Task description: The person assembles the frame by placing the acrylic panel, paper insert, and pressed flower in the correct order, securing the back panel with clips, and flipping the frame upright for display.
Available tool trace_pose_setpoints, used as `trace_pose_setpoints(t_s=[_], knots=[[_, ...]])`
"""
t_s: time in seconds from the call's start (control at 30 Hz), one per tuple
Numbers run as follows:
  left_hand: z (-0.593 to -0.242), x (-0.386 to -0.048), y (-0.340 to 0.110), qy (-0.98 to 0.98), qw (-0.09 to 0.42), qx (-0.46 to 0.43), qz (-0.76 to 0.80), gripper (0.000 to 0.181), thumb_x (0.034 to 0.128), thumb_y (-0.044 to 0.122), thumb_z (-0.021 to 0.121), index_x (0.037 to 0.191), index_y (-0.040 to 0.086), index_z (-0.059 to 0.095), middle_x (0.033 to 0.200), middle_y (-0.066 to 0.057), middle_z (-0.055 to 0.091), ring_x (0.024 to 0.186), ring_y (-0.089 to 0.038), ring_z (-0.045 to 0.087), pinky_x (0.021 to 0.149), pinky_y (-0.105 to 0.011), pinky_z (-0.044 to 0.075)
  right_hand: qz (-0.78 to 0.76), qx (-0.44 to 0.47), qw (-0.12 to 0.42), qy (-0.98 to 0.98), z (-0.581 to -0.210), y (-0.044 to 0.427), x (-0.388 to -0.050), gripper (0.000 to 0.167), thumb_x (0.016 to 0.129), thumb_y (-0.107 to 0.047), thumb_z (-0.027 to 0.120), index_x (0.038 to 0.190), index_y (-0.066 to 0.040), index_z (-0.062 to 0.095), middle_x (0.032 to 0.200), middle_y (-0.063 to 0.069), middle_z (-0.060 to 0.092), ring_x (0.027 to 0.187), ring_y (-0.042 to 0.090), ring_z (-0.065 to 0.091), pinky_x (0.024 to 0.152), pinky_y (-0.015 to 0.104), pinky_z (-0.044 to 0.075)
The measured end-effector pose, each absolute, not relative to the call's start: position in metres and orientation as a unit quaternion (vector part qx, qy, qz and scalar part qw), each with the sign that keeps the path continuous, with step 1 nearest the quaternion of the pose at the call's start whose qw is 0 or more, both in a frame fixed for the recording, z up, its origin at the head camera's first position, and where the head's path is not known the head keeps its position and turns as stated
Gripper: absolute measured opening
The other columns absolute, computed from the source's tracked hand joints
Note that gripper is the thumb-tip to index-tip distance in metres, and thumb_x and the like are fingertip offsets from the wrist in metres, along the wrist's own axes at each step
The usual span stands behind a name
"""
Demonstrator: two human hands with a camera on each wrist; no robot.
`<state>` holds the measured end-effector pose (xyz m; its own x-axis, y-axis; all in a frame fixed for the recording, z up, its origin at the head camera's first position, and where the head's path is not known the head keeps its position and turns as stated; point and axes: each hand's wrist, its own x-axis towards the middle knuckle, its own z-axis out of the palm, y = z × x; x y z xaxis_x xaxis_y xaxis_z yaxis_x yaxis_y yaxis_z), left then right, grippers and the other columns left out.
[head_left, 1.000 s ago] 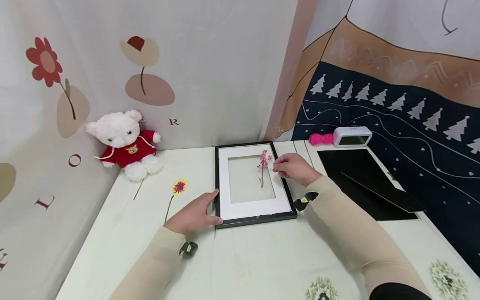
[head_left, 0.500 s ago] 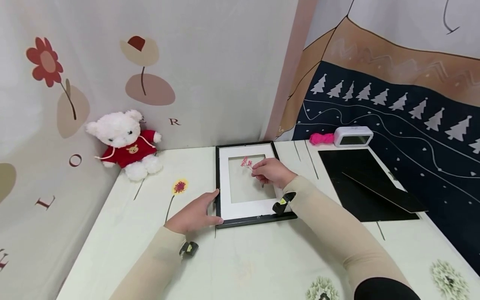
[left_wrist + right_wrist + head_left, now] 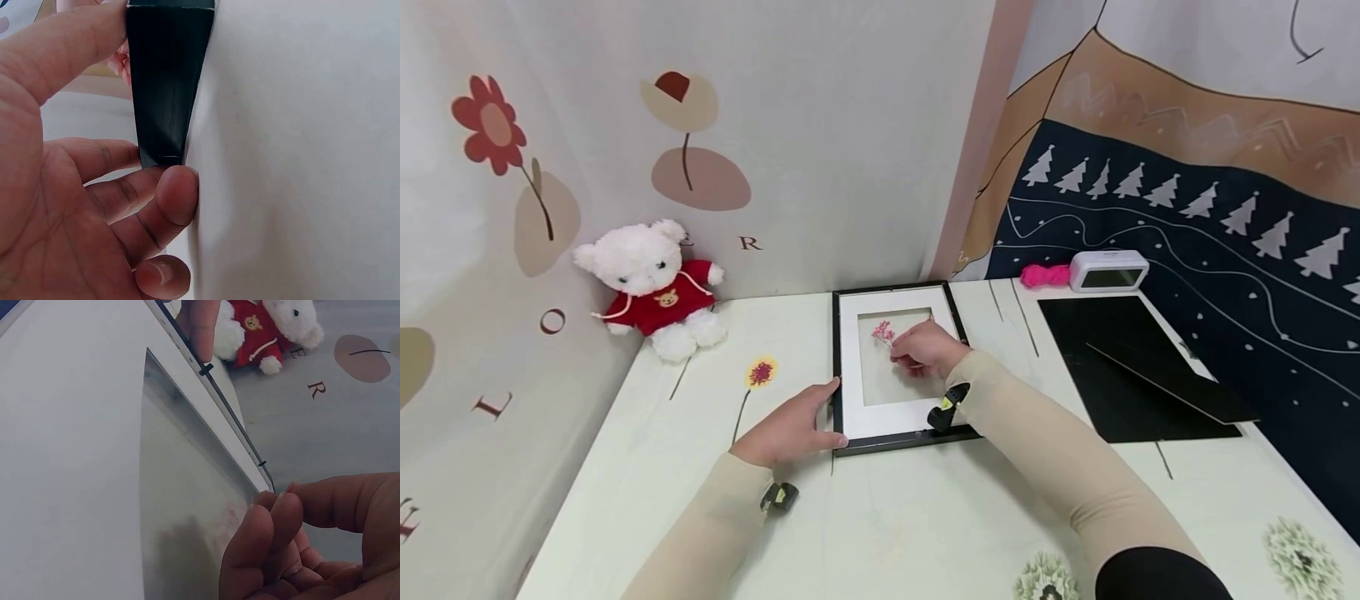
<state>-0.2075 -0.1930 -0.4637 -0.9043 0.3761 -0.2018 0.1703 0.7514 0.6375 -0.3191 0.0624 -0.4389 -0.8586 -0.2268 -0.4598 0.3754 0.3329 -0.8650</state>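
Observation:
The black picture frame (image 3: 880,447) lies flat, a white mat (image 3: 852,358) around its clear window. My left hand (image 3: 786,427) rests against the frame's left side, index finger and thumb touching it near the front left corner. The left wrist view shows the fingers (image 3: 177,195) loosely bent beside the black edge (image 3: 165,94). Over the window, my right hand (image 3: 928,346) pinches a pink flower sprig (image 3: 882,332) between thumb and fingers, its blossoms pointing left; the hand hides most of the stem. In the right wrist view, my right hand (image 3: 312,537) covers nearly all the sprig.
A white teddy bear in a red sweater (image 3: 658,304) sits at the back left. At the right lie a black board (image 3: 1086,375) and a tilted black piece (image 3: 1172,379). Behind them are a pink bundle (image 3: 1045,276) and a white clock-like device (image 3: 1108,272).
My right hand has moved left and slightly down from the mat's right side to over the window, carrying pink blossoms. My left hand has stayed at the frame's side.

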Motion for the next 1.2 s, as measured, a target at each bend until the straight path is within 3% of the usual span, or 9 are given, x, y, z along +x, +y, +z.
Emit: trace_pose_setpoints(t_s=[0.23, 0.37, 0.6, 0.9, 1.2], knots=[[-0.464, -0.206, -0.192, 0.924, 0.162, 0.142, 0.317, 0.101, 0.0879, 0.029, 0.087, 0.166, 0.004, 0.029, 0.166, -0.02, 0.04, 0.154, -0.038, 0.037, 0.126, -0.054, 0.033, -0.565, 0.039, 0.261, 0.782, -0.437, 0.062, -0.316, 0.014, 0.099, -0.008, 0.069, 0.108, 0.003, 0.074, 0.089, 0.008, 0.072, 0.073, 0.015, 0.062, 0.065, 0.028, 0.058], [-0.464, -0.206, -0.191, 0.923, 0.165, 0.136, 0.319, 0.101, 0.0875, 0.029, 0.088, 0.166, 0.006, 0.029, 0.167, -0.019, 0.039, 0.155, -0.037, 0.037, 0.126, -0.054, 0.032, -0.547, 0.02, 0.249, 0.799, -0.43, 0.068, -0.314, 0.017, 0.099, -0.009, 0.07, 0.112, 0.001, 0.073, 0.096, 0.009, 0.071, 0.08, 0.018, 0.064, 0.07, 0.029, 0.06], [-0.463, -0.206, -0.191, 0.924, 0.169, 0.126, 0.32, 0.101, 0.0876, 0.029, 0.088, 0.167, 0.008, 0.029, 0.168, -0.017, 0.038, 0.155, -0.037, 0.036, 0.126, -0.054, 0.032, -0.473, -0.04, 0.163, 0.865, -0.416, 0.101, -0.315, 0.03, 0.102, -0.023, 0.071, 0.126, -0.005, 0.068, 0.116, 0.012, 0.07, 0.098, 0.027, 0.071, 0.081, 0.034, 0.06], [-0.462, -0.207, -0.191, 0.921, 0.17, 0.129, 0.325, 0.1, 0.0885, 0.029, 0.087, 0.167, 0.008, 0.028, 0.168, -0.017, 0.037, 0.156, -0.036, 0.035, 0.126, -0.054, 0.032, -0.384, -0.085, 0.011, 0.919, -0.419, 0.197, -0.323, 0.04, 0.101, -0.025, 0.072, 0.128, 0.005, 0.067, 0.116, 0.023, 0.072, 0.107, 0.034, 0.068, 0.092, 0.043, 0.055], [-0.462, -0.206, -0.192, 0.921, 0.174, 0.12, 0.328, 0.1, 0.0883, 0.029, 0.087, 0.167, 0.008, 0.029, 0.169, -0.016, 0.037, 0.156, -0.036, 0.034, 0.126, -0.055, 0.032, -0.249, 0.001, -0.015, 0.968, -0.427, 0.311, -0.298, 0.058, 0.102, -0.037, 0.068, 0.136, 0.01, 0.06, 0.132, 0.034, 0.063, 0.122, 0.049, 0.06, 0.104, 0.062, 0.049]])
